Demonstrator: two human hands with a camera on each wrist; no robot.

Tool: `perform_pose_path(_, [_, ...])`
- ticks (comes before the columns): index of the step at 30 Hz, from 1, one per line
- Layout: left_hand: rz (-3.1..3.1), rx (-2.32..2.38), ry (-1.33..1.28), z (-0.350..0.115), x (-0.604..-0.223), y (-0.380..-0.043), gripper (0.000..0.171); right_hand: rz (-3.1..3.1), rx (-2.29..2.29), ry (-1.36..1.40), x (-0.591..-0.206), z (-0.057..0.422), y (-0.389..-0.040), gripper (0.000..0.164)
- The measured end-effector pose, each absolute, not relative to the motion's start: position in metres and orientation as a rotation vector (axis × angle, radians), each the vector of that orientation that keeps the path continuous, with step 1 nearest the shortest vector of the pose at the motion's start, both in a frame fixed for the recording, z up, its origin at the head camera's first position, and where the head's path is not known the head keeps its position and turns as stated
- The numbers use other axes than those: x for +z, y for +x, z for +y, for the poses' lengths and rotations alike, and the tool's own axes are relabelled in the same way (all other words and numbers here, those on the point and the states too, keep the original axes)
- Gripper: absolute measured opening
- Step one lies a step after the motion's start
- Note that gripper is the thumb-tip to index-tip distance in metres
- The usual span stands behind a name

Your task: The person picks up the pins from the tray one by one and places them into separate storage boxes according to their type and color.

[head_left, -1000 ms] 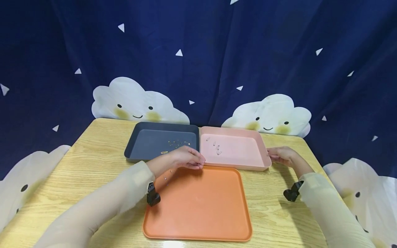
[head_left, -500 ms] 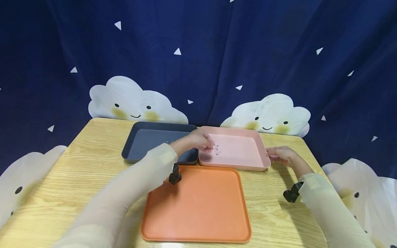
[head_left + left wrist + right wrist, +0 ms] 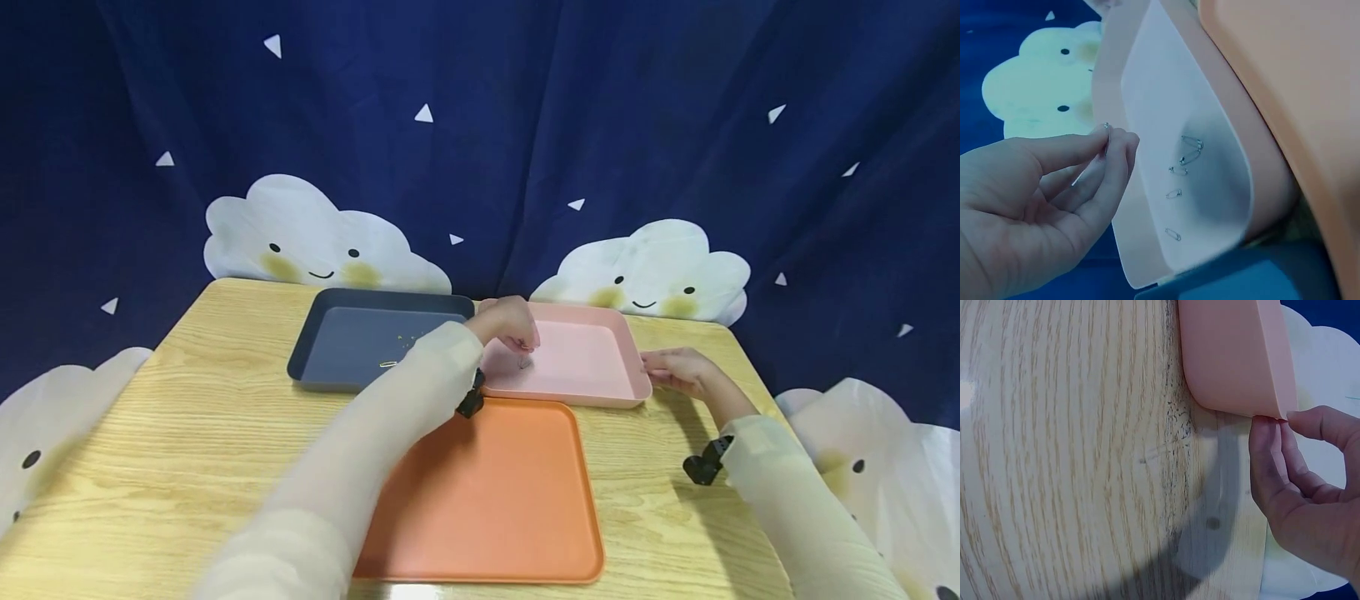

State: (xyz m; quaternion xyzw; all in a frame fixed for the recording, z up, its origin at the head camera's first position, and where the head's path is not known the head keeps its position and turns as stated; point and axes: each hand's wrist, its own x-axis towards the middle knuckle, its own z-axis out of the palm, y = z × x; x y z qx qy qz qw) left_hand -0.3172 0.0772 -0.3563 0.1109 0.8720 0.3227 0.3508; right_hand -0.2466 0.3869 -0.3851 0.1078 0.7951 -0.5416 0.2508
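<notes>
My left hand (image 3: 513, 323) is over the left part of the pink tray (image 3: 585, 354). In the left wrist view, its thumb and fingertips pinch a small silver safety pin (image 3: 1107, 139), and another thin bright sliver shows among the fingers. Several silver safety pins (image 3: 1174, 194) lie spread on the tray floor below. At the tray's right end is my right hand (image 3: 686, 371); the right wrist view shows its thumb at the rim and its fingers against the outer wall (image 3: 1235, 362), pinching the edge.
Left of the pink tray stands a dark grey tray (image 3: 352, 337) holding a gold safety pin (image 3: 387, 364) and small gold bits, partly behind my left sleeve. A shallow orange tray (image 3: 495, 500) lies in front on the wooden table (image 3: 187, 400). A dark blue curtain hangs behind.
My left hand has moved right and away from me, from the orange tray's back edge to above the pink tray, pinching the safety pin. My right hand stays at the pink tray's edge.
</notes>
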Motion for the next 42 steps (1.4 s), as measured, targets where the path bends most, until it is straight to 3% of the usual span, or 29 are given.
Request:
perform_pose_path(3, [2.26,0.818,0.283,0.082,-0.359,-0.32,0.015,2.168,-1.469,0.297,-0.385,0.386,-0.247,0.065])
perform_pose_path(6, [2.286,0.839,0.168,0.08,-0.321,-0.285,0.022,2.176,-1.459,0.287,-0.387,0.385,-0.247,0.065])
perform_pose_path(9, [2.254,0.912,0.089,0.082,-0.316,-0.278,0.024,2.178,-1.457,0.26,-0.388,0.385,-0.247,0.064])
perform_pose_path(20, [2.205,0.928,0.149,0.083,-0.343,-0.29,0.027,2.184,-1.457,0.275,-0.388,0.378,-0.247,0.065])
perform_pose_path(28, [2.386,0.861,0.41,0.069,-0.344,-0.267,0.018,2.192,-1.452,0.276,-0.391,0.378,-0.245,0.064])
perform_pose_path(42, [2.495,0.791,0.907,-0.017,-0.342,-0.197,0.009,2.202,-1.427,0.255,-0.385,0.384,-0.244,0.066])
